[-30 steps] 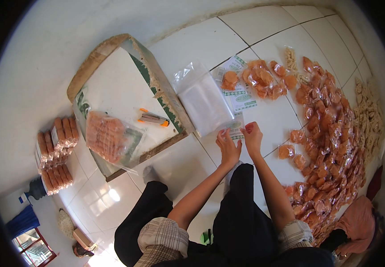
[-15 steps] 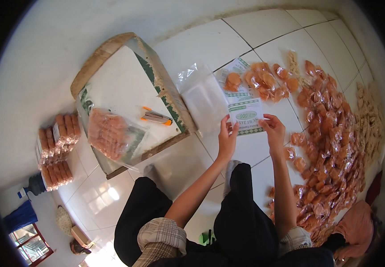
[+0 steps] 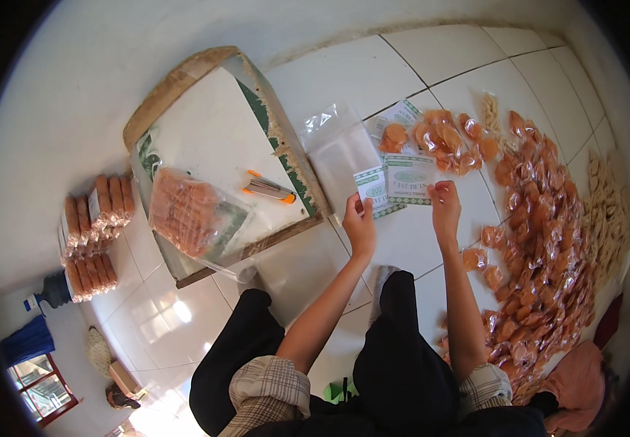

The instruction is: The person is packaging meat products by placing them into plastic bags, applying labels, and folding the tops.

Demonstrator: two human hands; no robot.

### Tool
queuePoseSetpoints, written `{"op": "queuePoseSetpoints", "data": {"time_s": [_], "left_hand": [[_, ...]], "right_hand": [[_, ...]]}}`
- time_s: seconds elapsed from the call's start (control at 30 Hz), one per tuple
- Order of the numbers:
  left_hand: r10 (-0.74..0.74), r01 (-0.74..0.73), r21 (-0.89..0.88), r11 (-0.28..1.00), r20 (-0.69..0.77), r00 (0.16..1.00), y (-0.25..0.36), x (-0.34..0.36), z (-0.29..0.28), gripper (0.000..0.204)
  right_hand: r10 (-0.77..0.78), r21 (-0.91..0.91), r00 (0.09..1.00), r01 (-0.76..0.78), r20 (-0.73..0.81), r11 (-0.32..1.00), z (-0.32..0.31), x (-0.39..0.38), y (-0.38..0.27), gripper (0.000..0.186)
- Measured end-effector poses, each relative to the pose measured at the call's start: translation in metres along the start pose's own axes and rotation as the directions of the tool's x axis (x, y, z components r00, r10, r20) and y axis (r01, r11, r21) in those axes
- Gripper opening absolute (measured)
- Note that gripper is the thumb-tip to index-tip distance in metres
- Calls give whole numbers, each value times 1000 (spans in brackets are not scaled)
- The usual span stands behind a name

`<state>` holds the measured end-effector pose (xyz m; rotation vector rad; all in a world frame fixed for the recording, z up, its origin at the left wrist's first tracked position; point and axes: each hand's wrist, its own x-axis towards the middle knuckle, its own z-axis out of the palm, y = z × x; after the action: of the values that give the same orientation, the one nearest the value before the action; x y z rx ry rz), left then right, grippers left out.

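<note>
On the white-tiled floor (image 3: pixel 348 65), a wood-rimmed tray (image 3: pixel 213 124) stood left of a heap of clear-wrapped orange snack packets (image 3: pixel 541 247). Clear plastic bags (image 3: pixel 337 154) lay beside the tray. The left hand (image 3: pixel 360 227) pinched one green-and-white printed label (image 3: pixel 372 182); the right hand (image 3: pixel 445 210) pinched a second label (image 3: pixel 411 179) next to it, between bags and heap.

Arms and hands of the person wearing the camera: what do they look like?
The left hand and right hand are ungloved. The pale plaid sleeves, crossed by darker lines, are rolled back in bulky folds, leaving the forearms bare.
</note>
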<state>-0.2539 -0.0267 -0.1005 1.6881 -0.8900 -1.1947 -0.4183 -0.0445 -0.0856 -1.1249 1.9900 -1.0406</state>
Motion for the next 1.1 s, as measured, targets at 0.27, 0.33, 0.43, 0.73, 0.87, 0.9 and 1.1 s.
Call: {"op": "queuePoseSetpoints", "data": {"time_s": [0.27, 0.33, 0.43, 0.73, 0.87, 0.9, 1.1], "left_hand": [[157, -110, -351, 930, 108, 982, 53, -16, 6, 53], [141, -42, -440, 897, 195, 971, 77, -19, -5, 52], [150, -86, -541, 837, 77, 986, 109, -28, -26, 52], [333, -518, -407, 753, -443, 832, 127, -54, -127, 37], [230, -581, -279, 765, -724, 650, 103, -58, -200, 30], [194, -577, -301, 759, -741, 642, 99, -58, -213, 29], [187, -467, -129, 875, -799, 572, 80, -40, -267, 31]], "right_hand": [[39, 320, 984, -94, 174, 943, -23, -14, -42, 18], [-18, 467, 985, -65, 171, 882, -25, -23, -62, 19], [101, 764, 959, -273, 266, 584, -19, -48, -102, 24], [35, 623, 879, -365, 476, 692, 16, -106, -156, 18], [138, 458, 776, -495, 616, 739, 36, -143, -112, 18], [161, 422, 738, -534, 656, 733, 42, -151, -99, 18], [84, 390, 671, -523, 736, 757, 98, -168, -127, 18]]}}
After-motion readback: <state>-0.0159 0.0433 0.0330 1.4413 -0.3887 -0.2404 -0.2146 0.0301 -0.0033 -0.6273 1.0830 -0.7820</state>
